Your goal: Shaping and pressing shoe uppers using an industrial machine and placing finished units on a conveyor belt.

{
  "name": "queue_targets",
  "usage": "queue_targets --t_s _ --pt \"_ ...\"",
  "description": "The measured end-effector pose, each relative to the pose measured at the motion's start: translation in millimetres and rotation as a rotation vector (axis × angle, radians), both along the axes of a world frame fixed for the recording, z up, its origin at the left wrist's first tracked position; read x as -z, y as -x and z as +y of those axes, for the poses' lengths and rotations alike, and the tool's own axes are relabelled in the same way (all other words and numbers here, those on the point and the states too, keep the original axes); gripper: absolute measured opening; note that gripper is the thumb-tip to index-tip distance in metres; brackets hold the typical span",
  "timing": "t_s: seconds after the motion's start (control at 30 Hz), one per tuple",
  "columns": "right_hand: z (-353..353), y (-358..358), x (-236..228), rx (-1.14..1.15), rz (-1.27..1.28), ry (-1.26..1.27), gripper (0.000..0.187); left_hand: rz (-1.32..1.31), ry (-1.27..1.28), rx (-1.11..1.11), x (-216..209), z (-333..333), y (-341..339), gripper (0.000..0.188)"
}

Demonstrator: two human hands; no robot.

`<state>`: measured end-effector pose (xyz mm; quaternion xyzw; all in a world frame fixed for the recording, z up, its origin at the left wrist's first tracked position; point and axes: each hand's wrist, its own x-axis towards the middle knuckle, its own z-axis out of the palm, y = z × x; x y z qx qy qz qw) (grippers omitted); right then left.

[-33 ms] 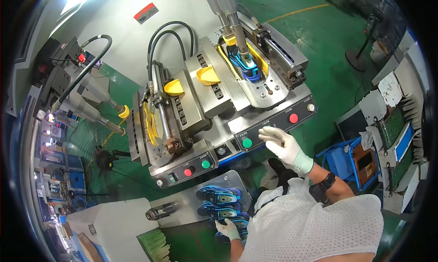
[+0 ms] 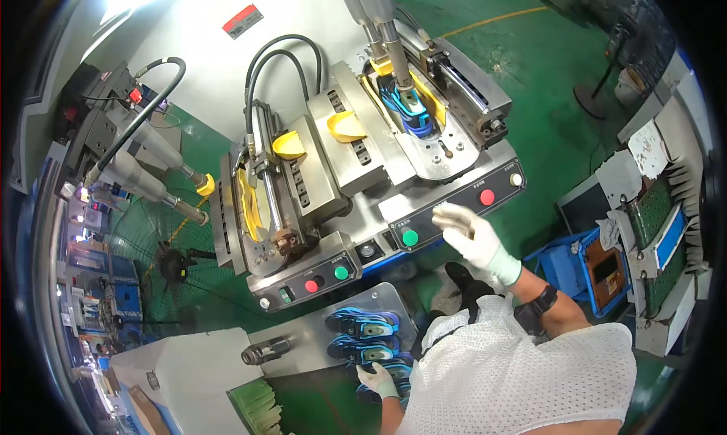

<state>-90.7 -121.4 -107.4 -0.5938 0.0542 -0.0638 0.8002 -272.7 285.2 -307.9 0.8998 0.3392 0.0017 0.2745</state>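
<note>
the white-gloved right hand (image 2: 475,236) hovered with fingers spread at the centre near the green round button (image 2: 410,238), while the gloved left hand (image 2: 378,379) rested on blue sport shoes (image 2: 363,336) at lower centre, so a careless press could perhaps start the grey metal press (image 2: 424,124).

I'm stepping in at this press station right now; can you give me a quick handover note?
Right hand: gloved, open, hovering just over the right control panel, between its green button and red button.
Left hand: gloved, resting on the blue shoes on the metal tray.
Done: one blue shoe sits loaded in the right press.
Left: the left press shows only its yellow mould, no shoe; tray shoes wait.
</note>
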Motion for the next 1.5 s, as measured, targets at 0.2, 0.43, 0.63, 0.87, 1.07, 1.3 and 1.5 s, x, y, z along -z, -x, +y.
queue_targets --t_s 0.2,0.43,0.63,0.87,1.07,1.3,1.5 --pt "-68 -82 -2 0.108 -0.038 0.182 0.069 -0.053 0.013 -0.019 18 6 9 0.067" --pt "-126 -278 42 0.071 0.205 0.531 0.067 -0.116 -0.072 -0.228 8 -40 42 0.078" --pt "-135 -353 56 -0.042 0.351 0.723 0.017 -0.425 0.146 -0.400 -15 -76 10 0.086" --pt "-177 -362 32 -0.571 0.472 0.406 0.041 -0.196 0.045 -0.593 15 -67 38 0.087" --pt "-148 -196 -75 -0.265 0.338 0.304 0.052 -0.307 0.046 -0.533 39 -69 37 0.088" --pt "-22 -35 -117 -0.685 0.361 0.498 0.036 -0.258 0.158 -0.466 32 -65 39 0.094" --pt "189 -3 -41 -1.097 0.427 0.456 0.060 -0.338 0.402 -0.276 14 -40 66 0.091"
